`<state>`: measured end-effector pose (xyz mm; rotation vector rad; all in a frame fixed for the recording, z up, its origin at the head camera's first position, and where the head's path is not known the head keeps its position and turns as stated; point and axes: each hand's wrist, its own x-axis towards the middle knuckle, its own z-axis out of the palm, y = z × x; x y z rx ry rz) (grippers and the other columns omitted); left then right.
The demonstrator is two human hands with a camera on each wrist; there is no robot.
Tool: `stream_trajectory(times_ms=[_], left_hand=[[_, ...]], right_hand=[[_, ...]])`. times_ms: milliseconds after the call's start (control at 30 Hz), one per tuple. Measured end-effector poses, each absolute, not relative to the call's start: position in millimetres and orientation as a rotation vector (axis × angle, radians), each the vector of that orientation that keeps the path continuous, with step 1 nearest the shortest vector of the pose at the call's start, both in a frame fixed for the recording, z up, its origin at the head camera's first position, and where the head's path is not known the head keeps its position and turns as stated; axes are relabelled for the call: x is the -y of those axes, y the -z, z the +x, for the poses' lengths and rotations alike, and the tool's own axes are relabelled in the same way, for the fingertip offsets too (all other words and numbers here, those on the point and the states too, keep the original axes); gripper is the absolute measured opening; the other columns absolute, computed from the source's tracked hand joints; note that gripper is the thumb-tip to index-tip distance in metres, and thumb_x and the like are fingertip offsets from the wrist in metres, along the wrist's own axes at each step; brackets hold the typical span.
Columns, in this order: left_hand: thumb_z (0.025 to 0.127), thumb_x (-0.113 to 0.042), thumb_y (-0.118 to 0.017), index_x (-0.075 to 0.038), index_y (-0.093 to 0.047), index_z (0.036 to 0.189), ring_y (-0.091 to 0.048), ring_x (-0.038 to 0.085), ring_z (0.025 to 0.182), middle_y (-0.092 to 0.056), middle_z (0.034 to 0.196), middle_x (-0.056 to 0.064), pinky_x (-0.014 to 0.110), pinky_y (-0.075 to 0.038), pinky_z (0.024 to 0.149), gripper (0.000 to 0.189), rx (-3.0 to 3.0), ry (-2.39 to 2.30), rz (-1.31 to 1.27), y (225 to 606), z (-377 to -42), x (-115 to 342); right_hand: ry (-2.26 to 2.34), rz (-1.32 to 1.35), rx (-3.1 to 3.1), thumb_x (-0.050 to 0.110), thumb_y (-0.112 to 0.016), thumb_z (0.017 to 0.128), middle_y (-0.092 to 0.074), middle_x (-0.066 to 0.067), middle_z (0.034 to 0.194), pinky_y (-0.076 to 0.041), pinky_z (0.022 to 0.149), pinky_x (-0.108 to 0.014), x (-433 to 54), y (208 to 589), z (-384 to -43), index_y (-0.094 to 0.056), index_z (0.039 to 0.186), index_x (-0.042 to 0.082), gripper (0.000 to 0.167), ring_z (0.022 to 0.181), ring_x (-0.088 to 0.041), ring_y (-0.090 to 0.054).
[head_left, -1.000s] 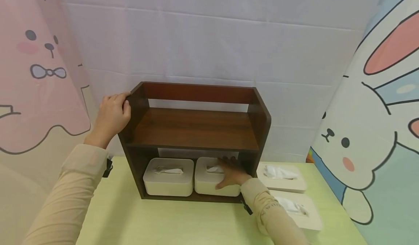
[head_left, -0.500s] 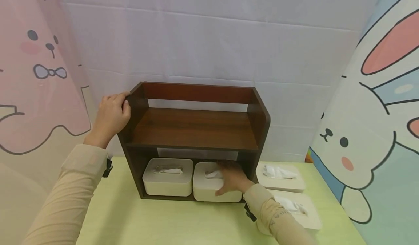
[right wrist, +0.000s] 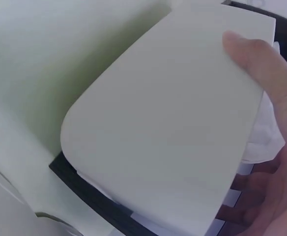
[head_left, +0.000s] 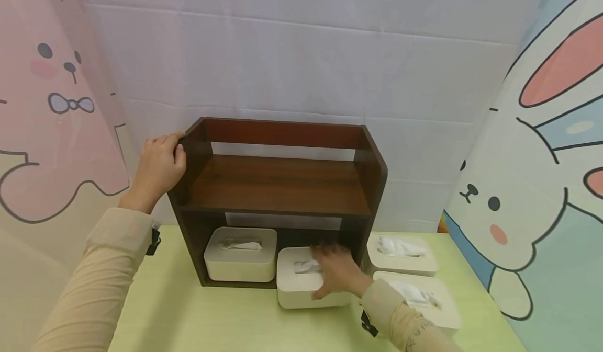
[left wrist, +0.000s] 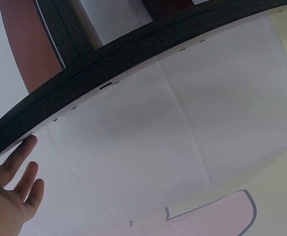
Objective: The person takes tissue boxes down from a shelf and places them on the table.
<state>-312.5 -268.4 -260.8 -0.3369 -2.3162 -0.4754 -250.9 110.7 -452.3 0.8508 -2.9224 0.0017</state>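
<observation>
A dark brown two-tier shelf (head_left: pixel 278 182) stands on the table. At its upper left side panel, my left hand (head_left: pixel 160 166) holds the edge; in the left wrist view the fingers (left wrist: pixel 23 155) meet the dark panel (left wrist: pixel 104 54), the thumb being hidden. My right hand (head_left: pixel 338 271) grips a white tissue box (head_left: pixel 301 286) from above, its thumb (right wrist: pixel 251 51) on the front wall in the right wrist view. That box juts forward out of the lower compartment, over the table. A second tissue box (head_left: pixel 242 263) sits inside on the left, tissue showing in its slot.
Two more white tissue boxes, a rear one (head_left: pixel 395 263) and a front one (head_left: pixel 445 307), stand right of the shelf on the light green table (head_left: pixel 226 320). A white cloth (head_left: pixel 301 54) hangs behind. Printed curtains (head_left: pixel 532 247) flank both sides.
My right hand has drawn the right-hand tissue box forward, from inside the lower compartment to beyond the shelf's front edge. The left hand stays on the side panel.
</observation>
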Motion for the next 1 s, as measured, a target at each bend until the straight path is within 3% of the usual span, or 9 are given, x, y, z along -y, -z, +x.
stream_trajectory(times_ms=[200, 367, 1000], left_hand=[[0.089, -0.010, -0.036, 0.009, -0.055, 0.112, -0.049, 0.048, 0.097, -0.059, 0.103, 0.033, 0.055, -0.032, 0.091, 0.036, 2.302, 0.480, -0.338, 261, -313, 269], [0.090, -0.009, -0.037, 0.009, -0.055, 0.113, -0.049, 0.048, 0.098, -0.058, 0.104, 0.033, 0.056, -0.032, 0.091, 0.034, 2.320, 0.474, -0.334, 260, -313, 269], [0.090, -0.010, -0.038, 0.008, -0.055, 0.112, -0.050, 0.047, 0.097, -0.059, 0.105, 0.032, 0.055, -0.033, 0.090, 0.033, 2.317, 0.474, -0.327, 260, -313, 268]], right_hand=[[0.026, 0.824, 2.927, 0.068, -0.075, 0.044, -0.052, -0.017, 0.126, -0.047, 0.070, -0.057, -108, 451, -234, -0.044, 0.131, 0.013, 0.107, 0.108, -0.043, -0.051], [-0.018, 0.826, 2.981, 0.066, -0.075, 0.047, -0.050, -0.019, 0.130, -0.044, 0.073, -0.063, -109, 451, -219, -0.042, 0.133, 0.013, 0.107, 0.112, -0.046, -0.048], [0.009, 0.829, 2.992, 0.067, -0.075, 0.044, -0.052, -0.016, 0.129, -0.046, 0.070, -0.060, -114, 468, -179, -0.043, 0.134, 0.015, 0.108, 0.111, -0.044, -0.049]])
